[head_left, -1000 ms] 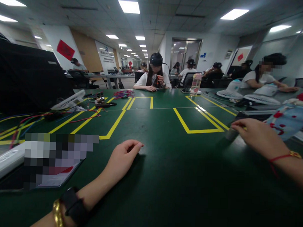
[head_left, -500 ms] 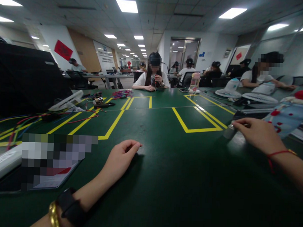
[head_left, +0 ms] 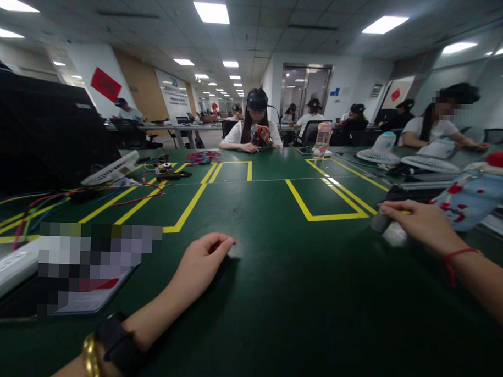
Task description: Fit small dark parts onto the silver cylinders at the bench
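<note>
Shifted slightly left since the earlier frame, the right hand [head_left: 427,225] pinches the top of a small grey metallic cylinder [head_left: 379,223] on the dark-green worktop [head_left: 297,300]; a slack grip could tip it. Left hand [head_left: 203,262] rests curled closed.

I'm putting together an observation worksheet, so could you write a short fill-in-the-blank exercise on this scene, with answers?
1. The right hand is at the ____ end of a small grey cylinder.
2. The cord around the right wrist is ____.
3. The arm of the left hand wears a gold bangle and a ____ band.
4. The tape on the green table is ____.

Missing words: upper; red; black; yellow.
</note>
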`<state>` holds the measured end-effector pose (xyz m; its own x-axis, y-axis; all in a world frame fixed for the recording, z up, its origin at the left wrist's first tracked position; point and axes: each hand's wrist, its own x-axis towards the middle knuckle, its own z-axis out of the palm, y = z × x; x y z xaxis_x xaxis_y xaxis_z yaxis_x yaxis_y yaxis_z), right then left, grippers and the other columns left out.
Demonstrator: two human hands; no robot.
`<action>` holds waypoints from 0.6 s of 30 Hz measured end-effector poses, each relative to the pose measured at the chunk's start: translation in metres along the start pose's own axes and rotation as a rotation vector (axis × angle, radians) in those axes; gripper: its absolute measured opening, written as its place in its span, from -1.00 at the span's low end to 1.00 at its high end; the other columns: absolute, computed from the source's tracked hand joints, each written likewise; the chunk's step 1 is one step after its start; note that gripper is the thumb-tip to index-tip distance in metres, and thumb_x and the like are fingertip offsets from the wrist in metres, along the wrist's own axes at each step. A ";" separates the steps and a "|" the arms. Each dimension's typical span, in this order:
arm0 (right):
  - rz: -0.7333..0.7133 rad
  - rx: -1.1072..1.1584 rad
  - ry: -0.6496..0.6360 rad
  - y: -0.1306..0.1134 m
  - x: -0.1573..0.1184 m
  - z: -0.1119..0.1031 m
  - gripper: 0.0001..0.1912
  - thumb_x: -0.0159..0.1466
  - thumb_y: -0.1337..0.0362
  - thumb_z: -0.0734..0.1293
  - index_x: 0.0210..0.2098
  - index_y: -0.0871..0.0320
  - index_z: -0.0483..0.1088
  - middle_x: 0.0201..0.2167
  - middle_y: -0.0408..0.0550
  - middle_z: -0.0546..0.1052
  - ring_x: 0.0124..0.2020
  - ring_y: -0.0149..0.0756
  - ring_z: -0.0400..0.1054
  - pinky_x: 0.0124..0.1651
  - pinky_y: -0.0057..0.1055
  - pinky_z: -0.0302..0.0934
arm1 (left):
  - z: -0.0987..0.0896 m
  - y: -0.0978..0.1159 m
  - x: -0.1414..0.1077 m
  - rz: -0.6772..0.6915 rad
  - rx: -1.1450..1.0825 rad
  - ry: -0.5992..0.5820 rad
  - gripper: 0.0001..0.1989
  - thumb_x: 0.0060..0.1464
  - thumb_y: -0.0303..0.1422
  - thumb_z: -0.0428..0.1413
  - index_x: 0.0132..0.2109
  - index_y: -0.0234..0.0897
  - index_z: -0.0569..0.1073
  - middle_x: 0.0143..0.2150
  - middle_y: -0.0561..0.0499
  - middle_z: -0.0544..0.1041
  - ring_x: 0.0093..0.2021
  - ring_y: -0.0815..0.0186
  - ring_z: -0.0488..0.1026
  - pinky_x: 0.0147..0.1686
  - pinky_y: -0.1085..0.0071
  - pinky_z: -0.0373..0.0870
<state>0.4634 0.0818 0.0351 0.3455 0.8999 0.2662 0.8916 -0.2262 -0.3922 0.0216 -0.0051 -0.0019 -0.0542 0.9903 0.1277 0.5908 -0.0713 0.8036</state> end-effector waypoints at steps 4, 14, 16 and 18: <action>0.064 0.081 0.053 0.001 -0.004 0.003 -0.53 0.08 -0.03 0.28 -0.15 0.13 0.50 -0.26 0.02 0.51 -0.25 -0.20 0.30 -0.28 -0.37 0.06 | 0.000 -0.001 0.000 0.002 -0.005 -0.014 -0.65 0.07 -0.07 -0.01 -0.24 -0.23 0.51 -0.41 0.05 0.49 -0.39 0.28 0.38 -0.39 0.41 0.23; 0.104 0.255 0.019 -0.002 -0.010 0.000 -0.49 0.07 -0.04 0.29 -0.14 0.19 0.47 -0.31 0.07 0.51 -0.38 -0.30 0.31 -0.31 -0.36 0.08 | 0.000 -0.003 0.000 0.001 -0.021 -0.021 -0.65 0.07 -0.07 0.00 -0.22 -0.22 0.50 -0.40 0.05 0.48 -0.39 0.28 0.38 -0.38 0.40 0.24; 0.102 0.256 0.007 -0.005 -0.013 -0.002 -0.48 0.07 -0.05 0.29 -0.14 0.20 0.47 -0.31 0.08 0.51 -0.37 -0.29 0.31 -0.30 -0.34 0.07 | 0.000 -0.003 0.000 0.000 -0.019 -0.019 -0.65 0.07 -0.07 0.00 -0.23 -0.21 0.50 -0.40 0.05 0.49 -0.39 0.29 0.38 -0.39 0.41 0.24; 0.103 0.249 0.007 -0.006 -0.014 -0.003 -0.48 0.07 -0.05 0.29 -0.15 0.20 0.48 -0.31 0.09 0.50 -0.35 -0.28 0.30 -0.29 -0.34 0.06 | -0.001 -0.002 0.000 -0.002 -0.022 -0.018 -0.65 0.07 -0.07 0.00 -0.23 -0.22 0.51 -0.41 0.05 0.49 -0.40 0.29 0.38 -0.39 0.41 0.24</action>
<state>0.4544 0.0698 0.0366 0.4330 0.8743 0.2194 0.7525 -0.2166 -0.6219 0.0197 -0.0050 -0.0034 -0.0411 0.9924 0.1161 0.5730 -0.0717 0.8164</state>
